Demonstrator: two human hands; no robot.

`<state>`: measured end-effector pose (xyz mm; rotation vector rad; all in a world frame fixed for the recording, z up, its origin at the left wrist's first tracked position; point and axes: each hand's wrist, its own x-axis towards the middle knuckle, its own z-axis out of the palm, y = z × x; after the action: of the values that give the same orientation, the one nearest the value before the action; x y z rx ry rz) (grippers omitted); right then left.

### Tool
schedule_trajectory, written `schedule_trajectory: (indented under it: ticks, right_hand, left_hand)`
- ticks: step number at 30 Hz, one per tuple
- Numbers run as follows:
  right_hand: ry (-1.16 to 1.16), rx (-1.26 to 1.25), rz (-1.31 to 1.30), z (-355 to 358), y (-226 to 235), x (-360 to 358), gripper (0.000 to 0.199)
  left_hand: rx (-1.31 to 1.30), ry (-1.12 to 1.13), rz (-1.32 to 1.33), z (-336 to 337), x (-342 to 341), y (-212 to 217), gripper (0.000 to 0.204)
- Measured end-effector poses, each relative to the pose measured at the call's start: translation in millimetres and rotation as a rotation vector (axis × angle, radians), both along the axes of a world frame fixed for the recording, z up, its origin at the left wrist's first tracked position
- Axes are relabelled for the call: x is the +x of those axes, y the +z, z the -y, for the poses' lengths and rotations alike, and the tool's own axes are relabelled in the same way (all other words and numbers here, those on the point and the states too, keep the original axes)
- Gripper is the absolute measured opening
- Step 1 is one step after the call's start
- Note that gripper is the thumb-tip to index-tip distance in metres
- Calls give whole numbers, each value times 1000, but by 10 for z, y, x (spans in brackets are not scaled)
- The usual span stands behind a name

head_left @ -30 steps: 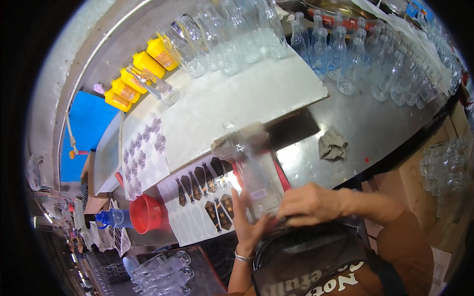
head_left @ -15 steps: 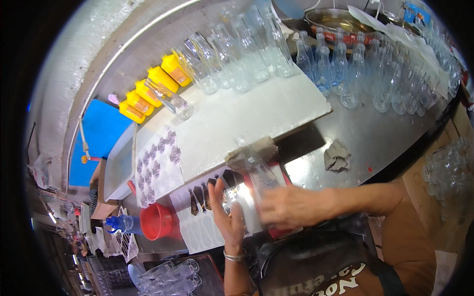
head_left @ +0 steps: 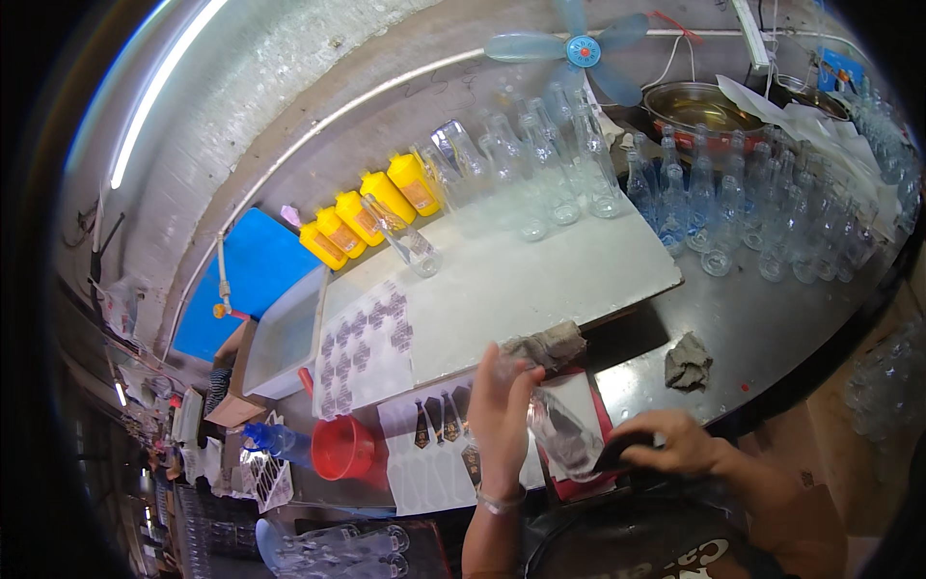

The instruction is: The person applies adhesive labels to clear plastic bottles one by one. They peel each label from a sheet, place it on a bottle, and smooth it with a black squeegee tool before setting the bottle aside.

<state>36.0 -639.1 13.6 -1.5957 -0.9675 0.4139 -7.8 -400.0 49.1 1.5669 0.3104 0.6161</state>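
A clear glass bottle lies tilted on a red-and-white pad in front of me, its neck end toward a grey folded rag at the board's edge. My left hand is raised beside the bottle's neck end, fingers stretched and thumb apart, with nothing visible in it. My right hand is closed on a black flat scraper-like piece, close to the bottle's base. Left of my left hand lies a white sheet with dark, gold-marked label pieces. A second sheet carries purple-brown prints.
A white board bears several bottles and yellow containers. More bottles crowd the metal table. A red cup, a blue-capped bottle, a crumpled grey cloth and a fan are around.
My right hand has moved off the bottle to the right and now holds the black piece. The bottle lies lower on the pad. My left hand is higher in view; the view itself has shifted.
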Motion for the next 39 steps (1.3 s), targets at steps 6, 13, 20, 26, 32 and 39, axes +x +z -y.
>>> schedule_trajectory:
  ticks: [6, 13, 20, 26, 32, 39]
  right_hand:
    - [-219, 17, -261, 108, 13, 210, 30]
    - [-251, -25, -145, -143, -157, 321, 31]
    - [-266, -65, -112, -256, -265, 558, 30]
    - [-280, -72, -135, -231, -420, 677, 31]
    - [-267, -27, -132, -254, -400, 771, 31]
    - [-304, -12, -165, -129, -473, 621, 31]
  left_hand:
    - [426, 325, 253, -801, 236, 978, 42]
    - [612, 332, 335, -2169, 1517, 589, 38]
    - [564, 405, 211, -2501, 1912, 433, 47]
    - [1024, 517, 355, -1977, 2279, 689, 64]
    - [764, 423, 246, -1884, 3432, 423, 61]
    - [475, 288, 182, -1961, 3284, 206, 36]
